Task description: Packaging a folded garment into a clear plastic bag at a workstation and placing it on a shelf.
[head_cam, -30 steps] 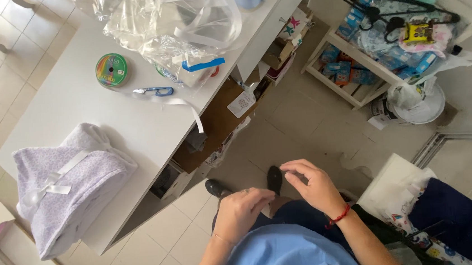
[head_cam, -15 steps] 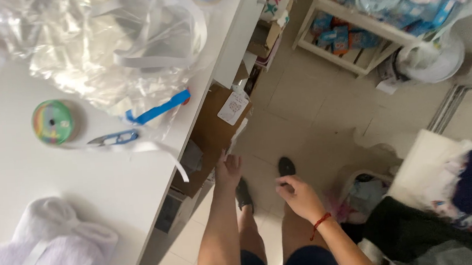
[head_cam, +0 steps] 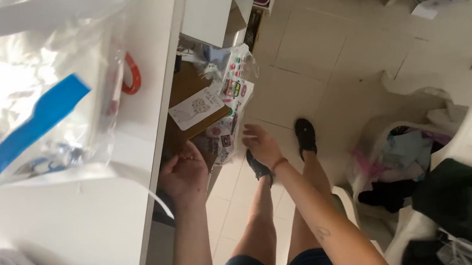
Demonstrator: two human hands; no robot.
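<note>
A white worktop point(head_cam: 152, 133) fills the left of the view, carrying a clear plastic bag point(head_cam: 37, 97) with a blue strip. Beneath its edge sits a brown cardboard box point(head_cam: 188, 91), with a clear packet of colourful stickers point(head_cam: 228, 110) hanging at its front. The left hand point(head_cam: 185, 173) curls loosely under the box's lower corner, touching it; the right hand point(head_cam: 259, 144), fingers slightly spread, rests against the sticker packet.

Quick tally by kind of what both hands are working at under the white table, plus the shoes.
Hands: 2, left hand and right hand
Brown board: 1
Clear packet of colourful stickers: 1
White paper slip: 1
Black shoes: 2, and
Total: 7
</note>
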